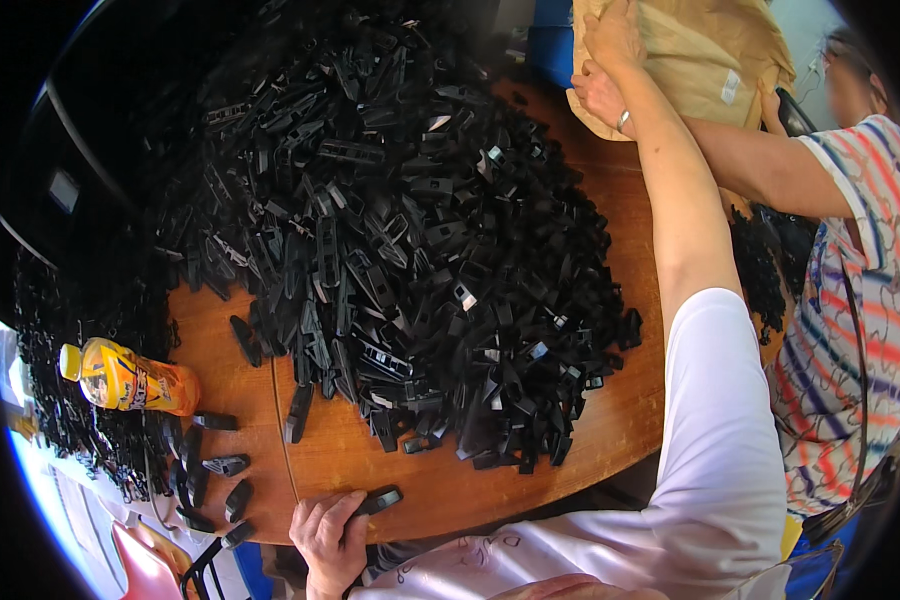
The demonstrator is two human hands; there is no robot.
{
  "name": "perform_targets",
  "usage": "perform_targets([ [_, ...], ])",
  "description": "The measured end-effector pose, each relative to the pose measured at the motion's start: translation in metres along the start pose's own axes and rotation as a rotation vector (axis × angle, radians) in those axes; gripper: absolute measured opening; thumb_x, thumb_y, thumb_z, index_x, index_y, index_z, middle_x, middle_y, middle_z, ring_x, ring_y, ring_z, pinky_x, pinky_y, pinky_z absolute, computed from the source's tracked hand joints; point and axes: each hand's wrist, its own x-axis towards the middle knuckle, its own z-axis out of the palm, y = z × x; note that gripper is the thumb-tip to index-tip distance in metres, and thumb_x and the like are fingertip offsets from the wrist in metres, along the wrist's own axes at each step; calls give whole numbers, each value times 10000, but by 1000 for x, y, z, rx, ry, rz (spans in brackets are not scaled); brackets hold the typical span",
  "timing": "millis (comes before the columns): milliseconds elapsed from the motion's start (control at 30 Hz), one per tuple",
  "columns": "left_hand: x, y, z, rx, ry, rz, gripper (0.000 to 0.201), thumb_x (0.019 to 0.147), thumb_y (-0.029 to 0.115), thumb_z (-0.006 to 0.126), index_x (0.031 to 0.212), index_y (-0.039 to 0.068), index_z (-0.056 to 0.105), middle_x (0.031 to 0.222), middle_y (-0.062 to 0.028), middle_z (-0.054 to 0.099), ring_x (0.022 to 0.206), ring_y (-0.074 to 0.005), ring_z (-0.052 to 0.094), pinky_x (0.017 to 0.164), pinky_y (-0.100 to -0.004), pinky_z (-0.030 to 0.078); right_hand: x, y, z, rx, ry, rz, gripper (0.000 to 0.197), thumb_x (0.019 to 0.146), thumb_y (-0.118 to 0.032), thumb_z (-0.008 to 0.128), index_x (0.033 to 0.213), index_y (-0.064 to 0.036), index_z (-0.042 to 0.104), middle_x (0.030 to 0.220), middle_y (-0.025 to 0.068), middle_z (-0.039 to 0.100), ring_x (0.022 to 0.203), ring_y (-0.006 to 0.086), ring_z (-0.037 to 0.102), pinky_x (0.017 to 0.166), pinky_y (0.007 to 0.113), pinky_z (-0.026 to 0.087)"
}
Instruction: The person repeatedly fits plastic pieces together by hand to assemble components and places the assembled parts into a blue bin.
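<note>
My left hand (328,535) is at the table's near edge. Its fingers are closed on one end of a small black plastic part (380,499). My right arm, in a white sleeve, stretches far forward, and my right hand (615,38) grips the edge of a brown paper sack (705,50). Just below it, a co-worker's hand (598,95) with a bracelet is also at the sack; the two forearms cross. A large heap of black plastic parts (400,230), long clips and short blocks mixed, covers much of the wooden table (450,500).
A bottle of orange drink (130,378) with a yellow cap lies on its side at the left. Several loose black parts (225,465) are scattered below it. More black pieces (770,260) lie beside the co-worker in a striped shirt (840,350). Something blue (550,55) stands behind the heap.
</note>
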Motion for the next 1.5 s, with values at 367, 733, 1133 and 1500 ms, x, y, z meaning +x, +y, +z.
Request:
perform_targets([
  [367, 7, 0, -1, -49, -18, -6, 399, 730, 10, 809, 1115, 88, 739, 964, -98, 769, 864, -333, 706, 792, -440, 557, 56, 45, 0, -127, 555, -311, 819, 948, -162, 701, 1639, 34, 306, 1532, 332, 510, 1336, 485, 575, 1119, 524, 496],
  [733, 7, -1, 0, -66, -6, 10, 389, 741, 3, 802, 1112, 95, 734, 972, -94, 769, 876, -336, 712, 789, -440, 559, 73, 102, -31, -211, 432, -293, 423, 847, -68, 715, 1256, 33, 687, 1037, 327, 733, 1045, 493, 706, 909, 546, 570],
  [1133, 7, 0, 0, -65, -9, 20, 343, 779, 8, 817, 1104, 60, 722, 967, -125, 772, 875, -346, 715, 817, -444, 544, 54, 122, -45, -85, 489, -259, 430, 868, -71, 696, 1293, -16, 671, 1053, 340, 721, 1051, 502, 699, 921, 547, 558],
  [1500, 8, -1, 1, -86, 13, 41, 350, 781, -5, 810, 1111, 59, 715, 962, -131, 769, 888, -363, 713, 830, -449, 551, 0, 97, -54, -306, 377, -134, 488, 948, -263, 692, 1269, 85, 571, 1153, 322, 737, 1097, 456, 731, 976, 516, 565],
])
